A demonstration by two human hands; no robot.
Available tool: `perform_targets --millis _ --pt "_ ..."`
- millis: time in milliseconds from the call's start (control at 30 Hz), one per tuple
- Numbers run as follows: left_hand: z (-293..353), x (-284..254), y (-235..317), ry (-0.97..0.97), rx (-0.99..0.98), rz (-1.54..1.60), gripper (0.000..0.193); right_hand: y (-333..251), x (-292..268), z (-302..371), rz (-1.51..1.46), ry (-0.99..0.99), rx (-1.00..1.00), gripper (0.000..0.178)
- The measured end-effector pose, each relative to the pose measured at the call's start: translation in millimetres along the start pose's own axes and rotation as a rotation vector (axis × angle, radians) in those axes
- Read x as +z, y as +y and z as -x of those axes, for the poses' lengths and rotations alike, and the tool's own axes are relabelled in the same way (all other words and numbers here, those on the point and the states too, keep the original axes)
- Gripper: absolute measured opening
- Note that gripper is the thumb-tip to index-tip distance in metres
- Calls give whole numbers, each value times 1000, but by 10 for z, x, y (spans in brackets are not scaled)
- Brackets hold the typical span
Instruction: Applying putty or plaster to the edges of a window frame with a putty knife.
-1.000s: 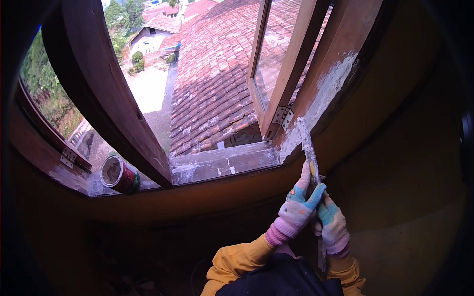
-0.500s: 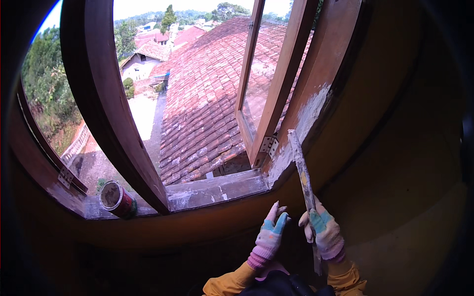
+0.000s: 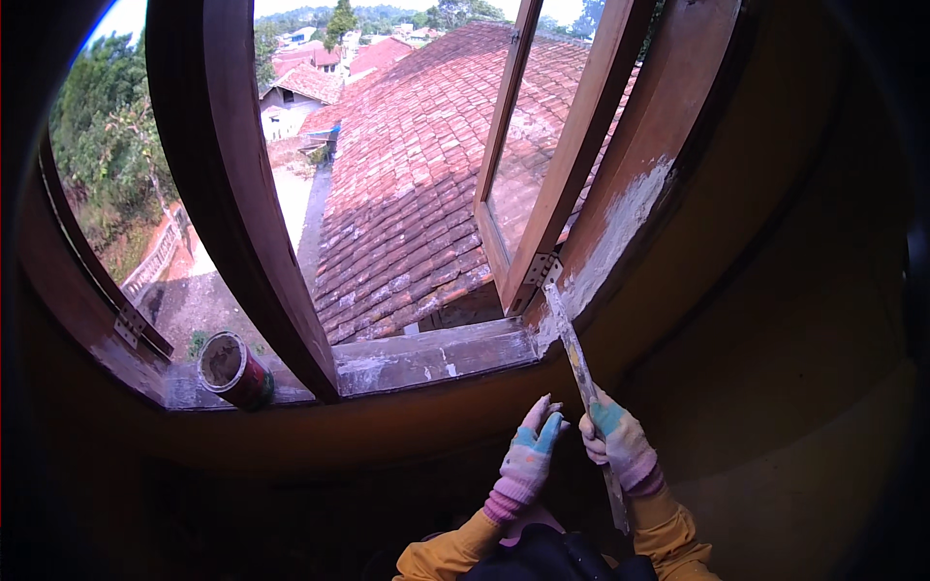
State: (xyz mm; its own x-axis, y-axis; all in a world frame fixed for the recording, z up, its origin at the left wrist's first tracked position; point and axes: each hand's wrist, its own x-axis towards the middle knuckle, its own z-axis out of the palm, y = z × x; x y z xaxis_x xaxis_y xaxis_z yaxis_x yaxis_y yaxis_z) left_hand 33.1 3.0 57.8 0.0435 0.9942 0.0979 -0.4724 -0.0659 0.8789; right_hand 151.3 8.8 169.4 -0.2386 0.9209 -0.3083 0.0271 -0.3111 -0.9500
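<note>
Left hand (image 3: pixel 528 460) at 5 o'clock: fingers half-spread, empty; right hand (image 3: pixel 620 447) at 4:30: fingers wrapped round one flat strip (image 3: pixel 573 363), tip by the 3 o'clock hinge (image 3: pixel 544 271). One can (image 3: pixel 254 381) on the sill (image 3: pixel 426 364) at 8. One jamb (image 3: pixel 659 136) at 2: patchy pale paste (image 3: pixel 625 228) low, bare wood above, so I'd say part-coated.
</note>
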Motion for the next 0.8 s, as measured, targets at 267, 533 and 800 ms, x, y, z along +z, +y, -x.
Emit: perform_targets --millis 267,533,800 --pt "-217 246 49 -82 167 -310 46 4 -75 1 -157 32 44 43" --pt "-87 153 -121 -23 10 110 48 78 -2 151 -43 56 -15 42" --pt "-131 41 -276 145 -238 -250 56 810 -38 -197 37 4 64 45"
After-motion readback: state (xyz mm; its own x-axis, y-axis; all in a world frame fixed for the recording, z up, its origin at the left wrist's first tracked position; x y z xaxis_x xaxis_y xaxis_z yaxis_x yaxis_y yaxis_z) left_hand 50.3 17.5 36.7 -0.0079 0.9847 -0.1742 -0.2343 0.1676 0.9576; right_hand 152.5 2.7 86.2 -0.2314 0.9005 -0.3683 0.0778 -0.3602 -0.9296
